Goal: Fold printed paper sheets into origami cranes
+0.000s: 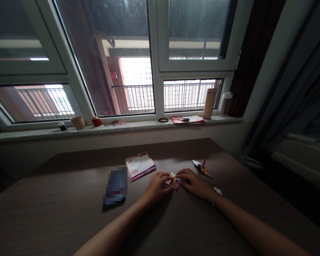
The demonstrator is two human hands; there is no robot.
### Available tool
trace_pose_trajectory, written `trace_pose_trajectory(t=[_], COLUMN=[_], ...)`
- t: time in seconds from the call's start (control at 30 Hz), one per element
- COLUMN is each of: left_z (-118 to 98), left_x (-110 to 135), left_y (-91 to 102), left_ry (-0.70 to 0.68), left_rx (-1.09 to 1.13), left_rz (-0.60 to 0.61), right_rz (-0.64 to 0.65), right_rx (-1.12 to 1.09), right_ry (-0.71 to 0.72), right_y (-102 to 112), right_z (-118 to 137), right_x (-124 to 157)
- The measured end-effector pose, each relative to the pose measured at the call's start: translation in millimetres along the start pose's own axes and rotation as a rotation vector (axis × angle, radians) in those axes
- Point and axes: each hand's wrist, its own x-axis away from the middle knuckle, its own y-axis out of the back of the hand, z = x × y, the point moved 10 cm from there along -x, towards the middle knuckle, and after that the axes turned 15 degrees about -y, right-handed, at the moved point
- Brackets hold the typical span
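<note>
A small folded piece of colourful printed paper lies low over the dark table between my hands. My left hand holds its left side, thumb at the near edge and fingers on top. On the other side my right hand grips the upper right edge with thumb and fingers. Part of the paper is hidden under the fingertips. Beyond my right hand rests a folded printed paper piece with a pale pointed tip. Left of my left hand is a stack of printed sheets.
A blurred-out dark flat item lies on the table at left. Along the windowsill stand a tan cup, a red spool-like item, scissors on papers, a tan flask and a white bottle.
</note>
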Motion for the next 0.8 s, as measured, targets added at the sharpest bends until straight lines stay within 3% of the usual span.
trace_pose_trajectory(t=[0.8], left_z=[-5.0], left_x=[-0.2], left_y=[0.6], left_ry=[0.019], left_rx=[-0.064], left_rz=[-0.003], right_rz=[0.018], right_rx=[-0.028], right_ry=[-0.026], right_y=[-0.5], right_z=[-3.2], right_x=[-2.5])
